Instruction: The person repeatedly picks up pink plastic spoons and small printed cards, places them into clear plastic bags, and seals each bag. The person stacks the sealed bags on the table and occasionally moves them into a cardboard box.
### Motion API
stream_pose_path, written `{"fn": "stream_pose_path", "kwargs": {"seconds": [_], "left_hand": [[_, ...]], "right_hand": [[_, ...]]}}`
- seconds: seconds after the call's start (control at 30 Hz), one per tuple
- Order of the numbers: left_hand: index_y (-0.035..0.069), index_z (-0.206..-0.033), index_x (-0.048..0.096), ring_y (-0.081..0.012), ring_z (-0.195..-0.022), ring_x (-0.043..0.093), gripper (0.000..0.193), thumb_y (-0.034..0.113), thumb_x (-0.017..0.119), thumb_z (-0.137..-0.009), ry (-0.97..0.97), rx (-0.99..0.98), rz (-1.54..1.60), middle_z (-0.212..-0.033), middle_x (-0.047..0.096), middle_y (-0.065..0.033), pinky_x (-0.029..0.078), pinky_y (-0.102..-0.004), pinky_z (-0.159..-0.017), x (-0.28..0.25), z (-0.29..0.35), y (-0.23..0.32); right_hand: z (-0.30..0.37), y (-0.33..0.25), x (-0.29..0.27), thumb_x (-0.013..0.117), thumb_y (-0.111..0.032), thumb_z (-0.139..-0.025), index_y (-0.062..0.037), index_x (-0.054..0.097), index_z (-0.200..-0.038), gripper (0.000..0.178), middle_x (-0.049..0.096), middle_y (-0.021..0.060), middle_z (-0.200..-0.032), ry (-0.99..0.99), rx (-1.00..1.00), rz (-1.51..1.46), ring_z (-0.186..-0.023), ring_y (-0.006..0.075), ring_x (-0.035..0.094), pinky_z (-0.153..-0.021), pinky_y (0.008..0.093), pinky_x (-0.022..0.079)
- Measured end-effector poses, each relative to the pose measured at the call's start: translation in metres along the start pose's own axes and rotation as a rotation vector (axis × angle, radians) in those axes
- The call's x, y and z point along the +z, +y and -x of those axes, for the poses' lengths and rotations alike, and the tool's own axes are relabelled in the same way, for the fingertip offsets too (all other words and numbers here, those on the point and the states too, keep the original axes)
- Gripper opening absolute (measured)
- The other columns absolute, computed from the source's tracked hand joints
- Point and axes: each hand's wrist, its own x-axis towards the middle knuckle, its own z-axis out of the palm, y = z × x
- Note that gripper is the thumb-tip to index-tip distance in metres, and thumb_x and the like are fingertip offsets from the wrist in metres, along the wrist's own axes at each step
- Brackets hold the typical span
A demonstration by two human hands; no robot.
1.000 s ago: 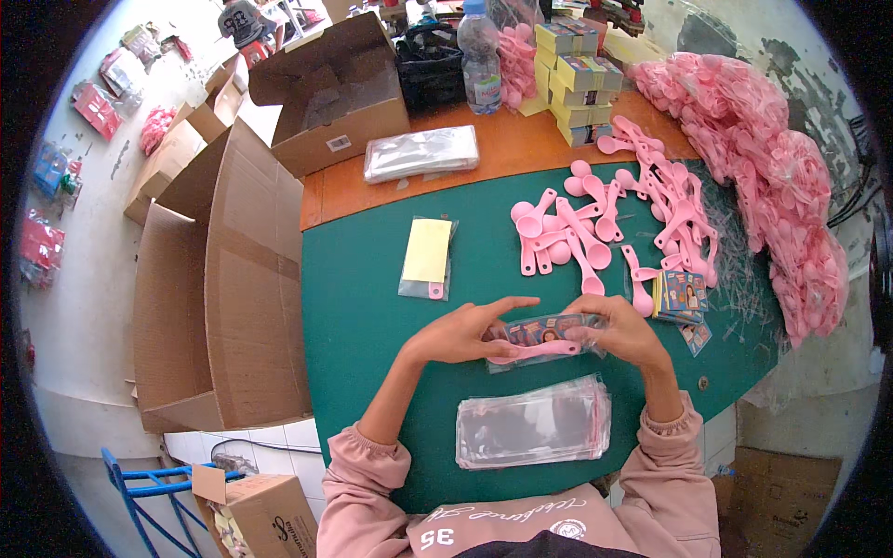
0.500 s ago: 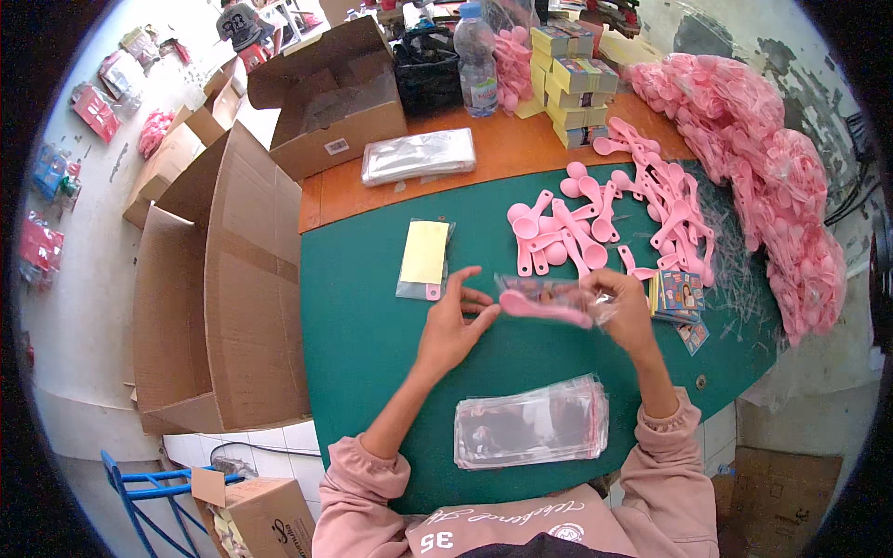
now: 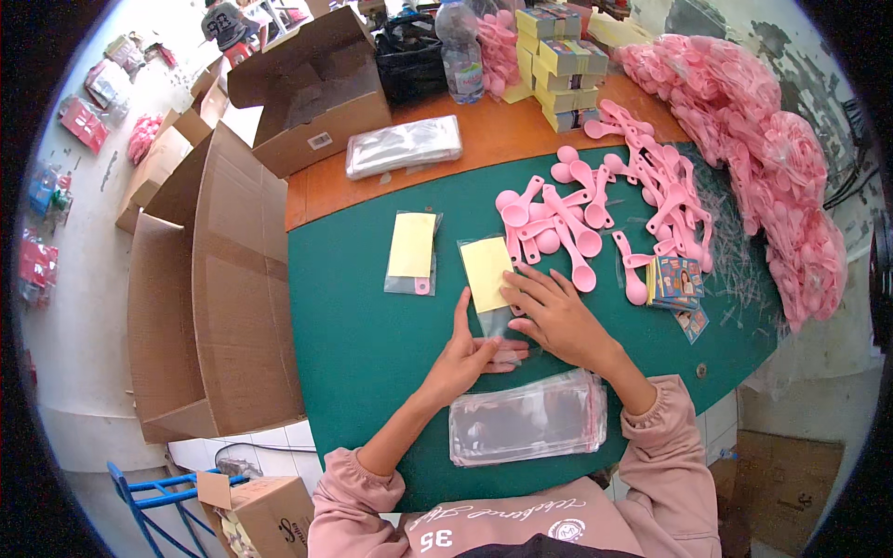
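A clear plastic bag with a yellow card [image 3: 487,272] in it lies turned on the green table, a bit of pink showing at its lower right. My left hand [image 3: 473,355] pinches the bag's clear near end, thumb on top and fingers beneath. Over the card's right side my right hand [image 3: 567,321] rests with its fingers stretched and apart. To the left lies another filled bag with a yellow card [image 3: 412,245] and a pink handle tip at its bottom. Just nearer than my hands is a stack of clear bags [image 3: 526,423].
Loose pink measuring spoons [image 3: 577,219] spread beyond my right hand, beside a small stack of printed cards [image 3: 676,282]. Bagged pink spoons [image 3: 744,139] line the right edge. At the back stand card stacks [image 3: 563,74] and a water bottle [image 3: 460,60]. Cardboard boxes [image 3: 244,279] stand left.
The bag with the pink spoon has been turned so its yellow card faces up and laid on the table. My left hand has come to its near end; my right has moved left.
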Motion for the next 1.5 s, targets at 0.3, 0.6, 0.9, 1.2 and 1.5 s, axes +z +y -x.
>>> {"fn": "stream_pose_path", "kwargs": {"seconds": [0.3,0.6,0.9,1.2,1.5], "left_hand": [[0.025,-0.137,-0.014,-0.0299,-0.094,0.059,0.063,0.018,0.032,-0.094,0.034,-0.134,0.115,-0.108,0.053,-0.0229,0.048,-0.0413,-0.083,-0.004,0.015,0.005],[0.021,-0.137,-0.014,-0.0231,-0.089,0.059,0.070,0.003,0.035,-0.090,0.024,0.013,0.031,-0.101,0.054,-0.0178,0.050,-0.0352,-0.081,-0.005,0.011,-0.010],[0.021,-0.136,-0.015,-0.0244,-0.089,0.061,0.070,-0.002,0.030,-0.088,0.099,-0.010,-0.012,-0.097,0.058,-0.0197,0.051,-0.0332,-0.077,-0.001,0.013,0.004],[0.021,-0.137,-0.004,-0.0241,-0.090,0.061,0.064,-0.003,0.029,-0.088,0.090,0.048,-0.040,-0.099,0.059,-0.0182,0.050,-0.0306,-0.075,0.002,0.013,0.003],[0.006,-0.115,0.036,-0.0173,-0.083,0.062,0.023,0.009,0.029,-0.093,0.026,0.092,-0.032,-0.092,0.063,-0.0130,0.048,-0.0244,-0.069,-0.005,0.011,0.002]], "right_hand": [[0.003,-0.023,-0.006,0.064,-0.018,-0.069,-0.0079,0.054,-0.085,0.021,0.047,0.0085,-0.089,-0.143,-0.097,-0.317,-0.092,0.0265,0.045,-0.076,0.0394,0.038],[0.005,-0.028,0.004,0.061,-0.014,-0.068,-0.0049,0.052,-0.077,0.016,0.048,0.0081,-0.081,-0.126,-0.189,-0.136,-0.085,0.0250,0.046,-0.072,0.0365,0.037],[0.001,0.034,-0.060,0.053,-0.014,-0.081,-0.0049,0.047,-0.079,0.011,0.047,0.0037,-0.075,-0.282,-0.022,-0.837,-0.073,0.0158,0.047,-0.067,0.0283,0.039],[0.019,0.082,-0.093,0.054,-0.005,-0.077,-0.0011,0.045,-0.107,0.032,0.050,0.0171,-0.094,0.187,0.363,0.401,-0.082,0.0312,0.051,-0.072,0.0339,0.044],[0.007,0.012,-0.015,0.063,-0.002,-0.072,-0.0013,0.053,-0.095,0.025,0.044,0.0089,-0.095,-0.134,0.111,-0.523,-0.087,0.0202,0.050,-0.073,0.0304,0.043]]}}
